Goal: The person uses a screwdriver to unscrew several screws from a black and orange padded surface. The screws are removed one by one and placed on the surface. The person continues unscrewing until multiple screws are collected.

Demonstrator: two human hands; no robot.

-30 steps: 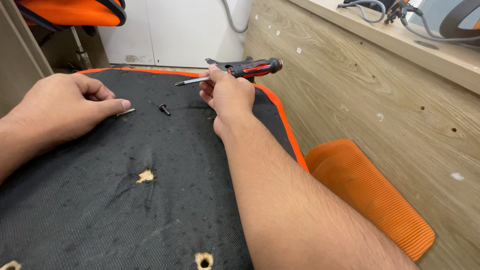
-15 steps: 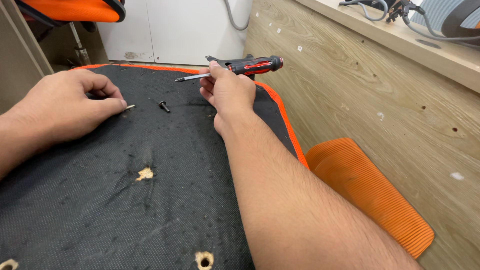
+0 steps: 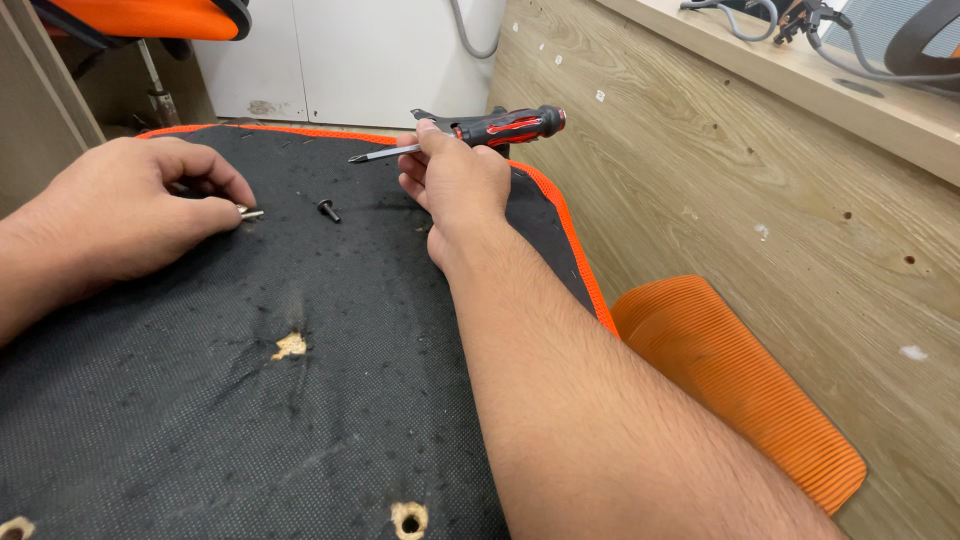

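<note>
The small black screw (image 3: 327,209) lies on the black fabric panel with orange edging (image 3: 300,420), between the two hands and touching neither. The left hand (image 3: 140,205), just left of the screw, pinches a small silver metal piece (image 3: 250,212) at its fingertips. The right hand (image 3: 460,185), just right of the screw, is closed on a red-and-black-handled screwdriver (image 3: 480,130), held level above the panel's far edge.

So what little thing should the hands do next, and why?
Probably the left hand should stand the small silver screw it pinches upright on the black fabric. The right hand already holds the screwdriver with its tip aimed that way, and a black screw lies loose between them.
</note>
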